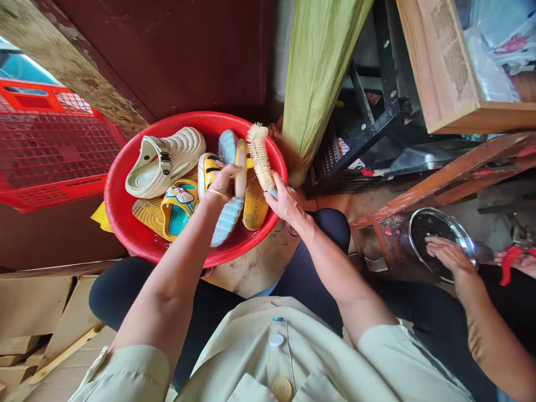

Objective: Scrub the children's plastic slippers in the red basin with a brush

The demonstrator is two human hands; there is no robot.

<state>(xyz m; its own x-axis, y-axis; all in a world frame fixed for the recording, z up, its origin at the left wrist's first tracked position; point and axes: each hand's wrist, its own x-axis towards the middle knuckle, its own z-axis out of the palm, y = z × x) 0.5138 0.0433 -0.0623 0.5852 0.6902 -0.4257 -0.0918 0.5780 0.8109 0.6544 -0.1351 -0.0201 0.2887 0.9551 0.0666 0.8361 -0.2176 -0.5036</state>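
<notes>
A red plastic basin (112, 184) stands between my knees with footwear in it. My left hand (225, 181) is closed on a yellow slipper (240, 170) turned on its edge; its sole is pale and slightly blurred. In my right hand (287, 198) is a scrub brush (259, 153) with cream bristles, gripped by its grey-blue handle, bristles close to the slipper. Left of my hands lie a cream clog (180, 153) and a yellow clog (179, 209) with a teal insole. A yellow patterned shoe (207, 170), a light-blue sole (228, 220) and a yellow sole (255, 206) surround the left hand.
A red crate (54, 145) is at the left, above cardboard (33, 304). A green cloth (318, 72) hangs behind the basin. At the right, another person's hand (450, 254) reaches into a metal bowl (444, 218), near a wooden stool (444, 178) and red-handled pliers (511, 259).
</notes>
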